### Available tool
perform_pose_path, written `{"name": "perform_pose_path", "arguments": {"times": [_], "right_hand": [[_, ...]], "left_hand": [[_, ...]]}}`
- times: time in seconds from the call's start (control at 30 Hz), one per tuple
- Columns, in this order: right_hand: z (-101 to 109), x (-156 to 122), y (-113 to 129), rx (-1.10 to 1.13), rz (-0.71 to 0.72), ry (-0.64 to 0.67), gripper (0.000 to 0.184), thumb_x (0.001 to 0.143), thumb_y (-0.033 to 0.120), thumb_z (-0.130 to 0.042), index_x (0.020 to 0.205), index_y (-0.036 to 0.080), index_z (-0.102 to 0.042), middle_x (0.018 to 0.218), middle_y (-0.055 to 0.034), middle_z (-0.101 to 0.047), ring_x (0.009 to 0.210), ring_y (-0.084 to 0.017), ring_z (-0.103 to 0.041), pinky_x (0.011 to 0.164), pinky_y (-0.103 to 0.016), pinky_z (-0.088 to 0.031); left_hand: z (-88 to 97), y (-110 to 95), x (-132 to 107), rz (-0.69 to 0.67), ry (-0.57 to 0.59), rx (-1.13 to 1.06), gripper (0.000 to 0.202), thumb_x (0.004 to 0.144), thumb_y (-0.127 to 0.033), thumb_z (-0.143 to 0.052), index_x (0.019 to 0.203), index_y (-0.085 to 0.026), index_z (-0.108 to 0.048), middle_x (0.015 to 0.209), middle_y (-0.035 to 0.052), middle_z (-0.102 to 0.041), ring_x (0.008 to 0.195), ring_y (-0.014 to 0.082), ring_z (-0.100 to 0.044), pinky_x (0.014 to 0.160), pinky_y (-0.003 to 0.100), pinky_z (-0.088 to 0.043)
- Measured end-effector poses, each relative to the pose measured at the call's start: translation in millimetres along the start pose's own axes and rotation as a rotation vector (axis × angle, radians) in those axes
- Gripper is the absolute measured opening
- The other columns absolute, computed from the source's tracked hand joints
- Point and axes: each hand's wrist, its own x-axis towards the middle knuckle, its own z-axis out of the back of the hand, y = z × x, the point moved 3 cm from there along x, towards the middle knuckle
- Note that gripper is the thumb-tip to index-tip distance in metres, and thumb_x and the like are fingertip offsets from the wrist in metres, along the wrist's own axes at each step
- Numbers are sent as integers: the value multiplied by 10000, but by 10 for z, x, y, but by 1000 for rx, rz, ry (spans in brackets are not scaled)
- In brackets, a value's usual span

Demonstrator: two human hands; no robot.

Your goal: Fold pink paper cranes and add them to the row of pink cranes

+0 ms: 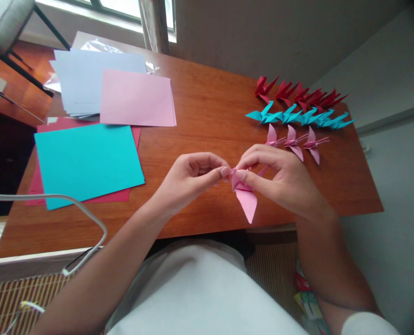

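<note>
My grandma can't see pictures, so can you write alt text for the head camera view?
A person's left grip and right grip pinch a folded pink paper bird over a wooden table. Toward the far right are rows of red birds, turquoise birds and pink birds; on the left lie coloured paper sheets.

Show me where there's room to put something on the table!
Bare table shows between the pink paper and the blue birds, and between the right hand and the table's right edge. It's crowded around the left paper piles and the back-right bird rows.
</note>
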Motion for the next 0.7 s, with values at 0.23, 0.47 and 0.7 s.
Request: {"name": "perform_pose_path", "arguments": {"times": [0.23,0.47,0.7], "right_hand": [[-16,-15,16,35,2,-10,93,899,235,-720,806,231,-713,836,-16,-705,789,-173,-650,729,-327,-520],[-42,-35,-33,74,12,-47,69,904,254,-716,836,245,-707,906,-23,-719,848,-191,-664,781,-352,-553],[-48,-45,-51,46,3,-60,78,906,232,-705,828,243,-697,898,-23,-728,848,-192,-669,793,-359,-546]], "left_hand": [[-4,15,4,25,19,-23,200,855,-336,-778,785,-152,-744,717,29,-722,602,105,-592,547,214,-465],[0,24,3,35,65,-48,221,897,-334,-713,759,-161,-715,698,18,-698,590,104,-580,548,220,-460],[-4,-34,-33,-197,-145,191,99,911,-254,-673,863,-171,-692,800,32,-709,695,126,-630,604,233,-497]]}}
